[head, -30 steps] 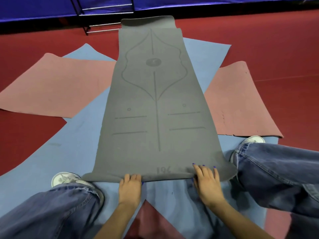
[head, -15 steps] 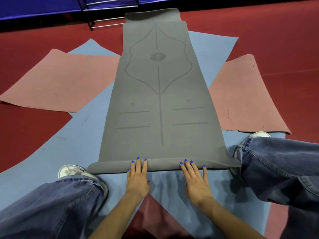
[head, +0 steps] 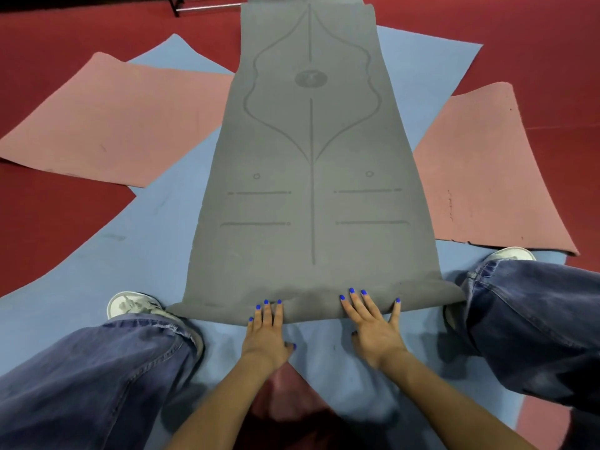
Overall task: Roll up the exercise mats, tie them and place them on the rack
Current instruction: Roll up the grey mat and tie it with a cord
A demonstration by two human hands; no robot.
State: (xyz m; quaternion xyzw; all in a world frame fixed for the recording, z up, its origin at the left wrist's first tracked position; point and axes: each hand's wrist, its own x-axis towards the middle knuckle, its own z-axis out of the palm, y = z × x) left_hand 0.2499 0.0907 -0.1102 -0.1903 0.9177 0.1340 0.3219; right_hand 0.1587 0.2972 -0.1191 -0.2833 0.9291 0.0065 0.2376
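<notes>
Grey mat (head: pixel 311 196), one: topmost, flat on the floor, near end turned into a low roll (head: pixel 311 303), probably to start the rolling. Left hand (head: pixel 268 332) and right hand (head: pixel 373 323), two: grip spread, straight fingers pressing on the roll. Blue mats (head: pixel 107 254), apparently two, beneath the grey mat. Pink mats (head: pixel 113 118), two showing either side of it; a third patch nearer.

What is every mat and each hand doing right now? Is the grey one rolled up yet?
Grey patterned foam mat: mostly flat, only its near edge curled into a small roll.
Light blue foam mats: flat, under the grey one.
Pink foam mats: flat on the red floor.
Left hand: straight fingers press the roll.
Right hand: spread fingers press the roll.
</notes>
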